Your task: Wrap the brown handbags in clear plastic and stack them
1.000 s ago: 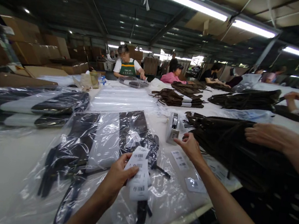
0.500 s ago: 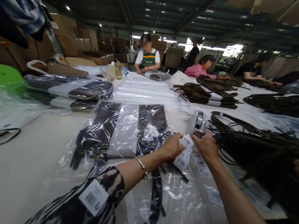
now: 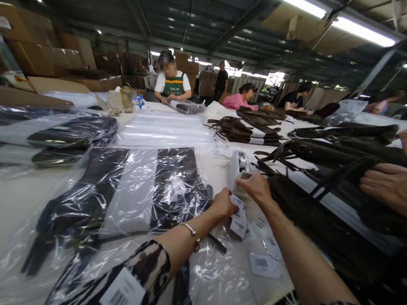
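My left hand (image 3: 224,203) pinches a small bunch of white barcode labels (image 3: 238,220), which hang down from its fingertips. Just beyond and to the right, my right hand (image 3: 256,187) has its thumb and fingers together against the front end of a tape dispenser (image 3: 238,168); anything thin between them is too small to make out. Left of my hands lies a dark brown bag (image 3: 174,181) with a white paper band (image 3: 133,188), inside a clear plastic bag (image 3: 69,178). A barcode sticker (image 3: 122,297) is on my left sleeve.
Wrapped bags (image 3: 61,134) are stacked at left. Clear plastic sleeves (image 3: 164,129) lie behind, and dark straps and bags (image 3: 320,190) pile up at right, where a co-worker's hand (image 3: 400,192) reaches in. A labelled packet (image 3: 265,265) rests near the table edge. Several people work farther back.
My view has turned right, so the table's things sit farther left. The left hand keeps the labels and the right hand stays at the dispenser. The co-worker's hands at right show more.
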Available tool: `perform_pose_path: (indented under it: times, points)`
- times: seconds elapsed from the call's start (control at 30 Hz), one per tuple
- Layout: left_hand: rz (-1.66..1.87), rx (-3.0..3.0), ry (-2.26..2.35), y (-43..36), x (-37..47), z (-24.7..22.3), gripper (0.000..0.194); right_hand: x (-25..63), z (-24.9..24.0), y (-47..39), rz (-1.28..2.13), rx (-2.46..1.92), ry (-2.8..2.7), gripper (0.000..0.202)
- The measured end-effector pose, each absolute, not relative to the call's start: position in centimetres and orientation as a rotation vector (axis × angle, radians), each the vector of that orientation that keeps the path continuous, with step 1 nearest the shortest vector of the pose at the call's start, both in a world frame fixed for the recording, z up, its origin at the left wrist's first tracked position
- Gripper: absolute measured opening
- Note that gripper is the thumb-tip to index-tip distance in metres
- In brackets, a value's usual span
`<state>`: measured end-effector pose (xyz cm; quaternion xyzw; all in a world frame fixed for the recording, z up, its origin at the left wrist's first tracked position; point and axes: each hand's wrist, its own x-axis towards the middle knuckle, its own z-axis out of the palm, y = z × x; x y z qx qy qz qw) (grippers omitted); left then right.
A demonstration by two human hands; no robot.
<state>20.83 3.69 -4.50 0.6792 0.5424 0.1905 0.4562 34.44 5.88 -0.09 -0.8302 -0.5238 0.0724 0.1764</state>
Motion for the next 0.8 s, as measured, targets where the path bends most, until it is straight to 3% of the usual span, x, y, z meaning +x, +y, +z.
perform_pose_path:
  times: [0.2, 0.4, 0.6, 0.8]
  points:
    - [0.497, 1.890, 1.312, 2.7, 21.9, -3.8, 0.053, 36.3, 2.4, 7.4, 0.309, -2.387, -1.553, 0.057]
    - [0.191, 2.434, 1.121, -1.9, 21.5, -4.9, 0.101, 35.7, 2.2, 7.2, 0.283, -2.362, -1.600, 0.060]
    - [0.146, 2.565, 1.233, -1.3, 22.6, -6.0, 0.059, 36.0, 2.8, 6.3, 0.265, -2.401, -1.579, 0.062]
    - [0.394, 2.790, 1.041, -0.8, 19.0, -3.6, 0.039, 34.3, 1.0, 2.8, 0.182, -2.419, -1.611, 0.059]
